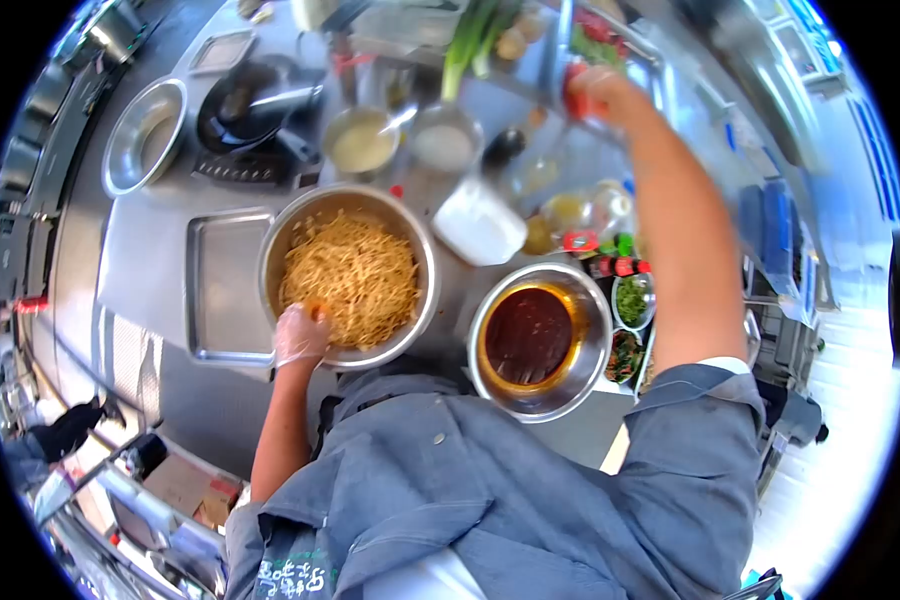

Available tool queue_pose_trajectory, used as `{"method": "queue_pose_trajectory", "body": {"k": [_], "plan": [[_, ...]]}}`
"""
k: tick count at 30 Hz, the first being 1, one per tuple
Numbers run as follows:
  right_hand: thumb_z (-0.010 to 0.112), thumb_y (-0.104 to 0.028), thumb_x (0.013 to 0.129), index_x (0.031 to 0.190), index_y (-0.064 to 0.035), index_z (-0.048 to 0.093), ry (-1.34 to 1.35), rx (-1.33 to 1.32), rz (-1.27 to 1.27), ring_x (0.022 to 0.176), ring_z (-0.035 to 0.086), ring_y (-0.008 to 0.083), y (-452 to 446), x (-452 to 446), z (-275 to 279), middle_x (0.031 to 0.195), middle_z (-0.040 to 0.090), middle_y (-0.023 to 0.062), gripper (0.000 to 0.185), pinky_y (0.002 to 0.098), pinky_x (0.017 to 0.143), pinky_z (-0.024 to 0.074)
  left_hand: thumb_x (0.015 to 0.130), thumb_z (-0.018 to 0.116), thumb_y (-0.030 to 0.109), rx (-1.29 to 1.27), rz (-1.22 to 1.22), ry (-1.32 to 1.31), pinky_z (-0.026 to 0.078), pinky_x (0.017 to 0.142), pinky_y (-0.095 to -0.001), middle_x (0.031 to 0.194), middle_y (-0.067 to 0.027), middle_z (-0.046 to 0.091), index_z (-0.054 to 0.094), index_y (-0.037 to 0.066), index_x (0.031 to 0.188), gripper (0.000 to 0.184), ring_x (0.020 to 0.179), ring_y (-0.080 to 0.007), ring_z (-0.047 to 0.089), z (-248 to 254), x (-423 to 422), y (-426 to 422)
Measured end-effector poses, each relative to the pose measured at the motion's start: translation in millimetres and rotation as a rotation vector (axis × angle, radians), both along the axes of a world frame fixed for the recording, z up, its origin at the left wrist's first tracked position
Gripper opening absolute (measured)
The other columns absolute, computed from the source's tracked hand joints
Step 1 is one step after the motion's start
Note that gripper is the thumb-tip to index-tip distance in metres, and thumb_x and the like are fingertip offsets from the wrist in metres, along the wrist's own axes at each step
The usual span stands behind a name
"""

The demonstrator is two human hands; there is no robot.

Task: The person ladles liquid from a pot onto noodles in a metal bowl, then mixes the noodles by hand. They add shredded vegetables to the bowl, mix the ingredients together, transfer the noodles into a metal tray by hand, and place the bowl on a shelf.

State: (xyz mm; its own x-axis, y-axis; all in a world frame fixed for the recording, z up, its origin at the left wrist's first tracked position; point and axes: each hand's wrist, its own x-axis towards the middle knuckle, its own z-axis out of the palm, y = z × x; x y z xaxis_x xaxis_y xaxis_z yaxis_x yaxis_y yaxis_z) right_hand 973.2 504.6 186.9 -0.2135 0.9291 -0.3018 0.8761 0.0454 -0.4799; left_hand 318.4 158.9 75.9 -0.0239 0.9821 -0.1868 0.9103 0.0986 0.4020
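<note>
Noodles (355, 275) in bowl (429, 270), seemingly sauce (527, 335) in basin (596, 335)

Wears a slate-gray, short-sleeved jacket (400, 450) with a round button (439, 438), white and green lettering (295, 574), a white edge (726, 364) at the right sleeve (695, 430), and a clear glove (298, 340) on the left hand (305, 330).

Bright, cool light; the right grip (598, 95) smeared by blur; white glare on the floor (840, 440) well right of it; the left grip (302, 335) clearer, soft sheen on the tabletop (150, 250) nearby; fisheye-curved edges, black corners.
</note>
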Motion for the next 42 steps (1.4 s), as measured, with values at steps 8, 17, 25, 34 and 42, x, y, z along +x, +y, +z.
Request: {"method": "queue_pose_trajectory", "body": {"k": [8,17,25,34,42], "plan": [[0.080,-0.027,0.082,0.089,-0.0065,0.069,0.349,-0.174,-0.836,0.058,0.055,0.0177,-46,-57,70,0.078,0.061,0.0078,0.024,0.0364,0.051,0.0461,0.089,0.065,0.026,-0.060,0.022,-0.084,0.053,0.077,-0.0502,0.088,-0.0240,0.070,0.075,0.004,0.092,0.025,0.083,-0.0407,0.068,23,21,13],[0.076,-0.027,0.088,0.095,-0.0096,0.071,0.953,-0.263,-0.864,0.072,0.063,0.0162,-110,-63,95,0.086,0.068,0.0035,0.020,0.0353,0.061,0.0499,0.088,0.066,0.027,-0.077,-0.009,-0.100,0.052,0.076,-0.0502,0.087,-0.0250,0.069,0.074,0.003,0.090,0.025,0.082,-0.0419,0.067,24,17,4],[0.075,-0.025,0.091,0.109,-0.0016,0.071,1.040,-0.244,-0.680,0.079,0.070,0.0174,-253,-333,110,0.092,0.073,0.0069,0.029,0.0346,0.069,0.0570,0.089,0.065,0.032,-0.034,-0.085,-0.121,0.052,0.084,-0.0509,0.095,-0.0261,0.070,0.074,0.001,0.092,0.033,0.093,-0.0421,0.067,5,-55,23],[0.073,-0.019,0.092,0.108,-0.0007,0.073,0.682,-0.230,-0.429,0.072,0.065,0.0112,-295,-470,5,0.087,0.074,0.0049,0.025,0.0295,0.068,0.0537,0.089,0.066,0.031,-0.173,-0.205,-0.140,0.053,0.087,-0.0503,0.101,-0.0254,0.070,0.073,0.003,0.104,0.033,0.098,-0.0418,0.067,-8,-108,15],[0.068,-0.019,0.096,0.132,0.0024,0.060,0.534,-0.253,-0.623,0.097,0.070,0.0228,-318,-528,-86,0.122,0.068,0.0129,0.042,0.0337,0.078,0.0612,0.090,0.054,0.011,0.236,-0.432,-0.037,0.051,0.099,-0.0459,0.132,-0.0270,0.058,0.055,0.002,0.138,0.049,0.116,-0.0392,0.061,-49,-92,49]]}}
